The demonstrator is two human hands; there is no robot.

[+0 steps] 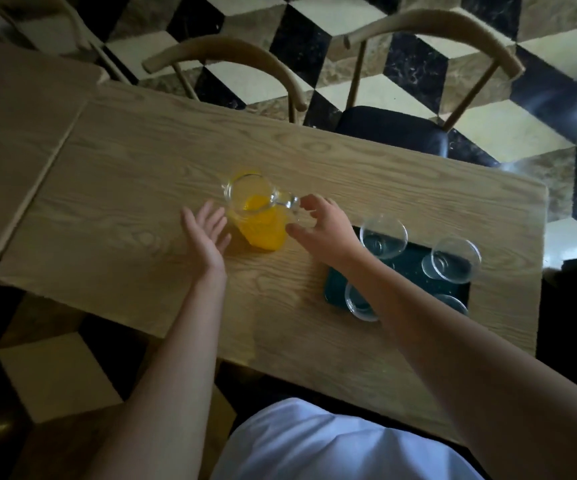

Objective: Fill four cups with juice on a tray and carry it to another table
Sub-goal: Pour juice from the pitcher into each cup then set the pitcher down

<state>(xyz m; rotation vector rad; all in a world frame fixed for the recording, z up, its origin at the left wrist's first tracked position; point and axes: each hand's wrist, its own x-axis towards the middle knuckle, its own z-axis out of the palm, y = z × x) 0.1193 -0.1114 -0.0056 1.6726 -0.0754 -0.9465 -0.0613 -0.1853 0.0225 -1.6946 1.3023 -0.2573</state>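
Observation:
A glass jug (257, 216) of orange juice stands on the wooden table (124, 188), its handle pointing right. My right hand (321, 226) is open just right of the handle, fingers spread, not gripping it. My left hand (207, 237) is open to the jug's left, palm turned toward it, not touching. A dark green tray (415, 271) lies right of the jug with several empty clear cups on it: one at the back left (384, 235), one at the back right (455, 258), and two at the front (359, 303) (453, 303), partly hidden by my right forearm.
Two wooden chairs (224, 60) (432, 32) stand at the table's far side, the right one with a black seat. A second wooden table (16, 126) adjoins on the left. The floor is patterned in black, white and beige tiles.

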